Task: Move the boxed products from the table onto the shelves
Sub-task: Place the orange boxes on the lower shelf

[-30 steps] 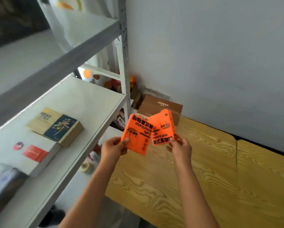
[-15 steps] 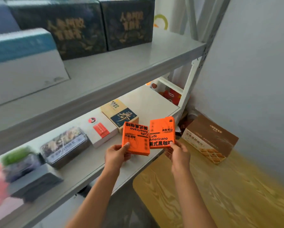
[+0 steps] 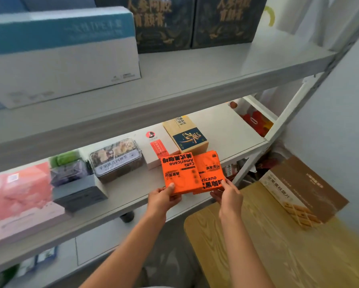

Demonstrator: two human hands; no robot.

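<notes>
Orange boxes (image 3: 192, 173) at shelf (image 3: 133, 196) edge, both hands (image 3: 164, 199) gripping

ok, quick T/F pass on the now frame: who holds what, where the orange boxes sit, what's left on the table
1. Each hand holds one orange box. True: the left hand grips the left orange box, the right hand the right orange box.
2. The orange boxes overlap. True: the left one covers the right one's edge.
3. The wooden table holds no box. False: a brown box lies on it by the wall.
4. Both orange boxes read the same way up. False: the left one's print is upside down.
5. The upper shelf is bare. False: a white and blue box and dark boxes stand on it.
</notes>
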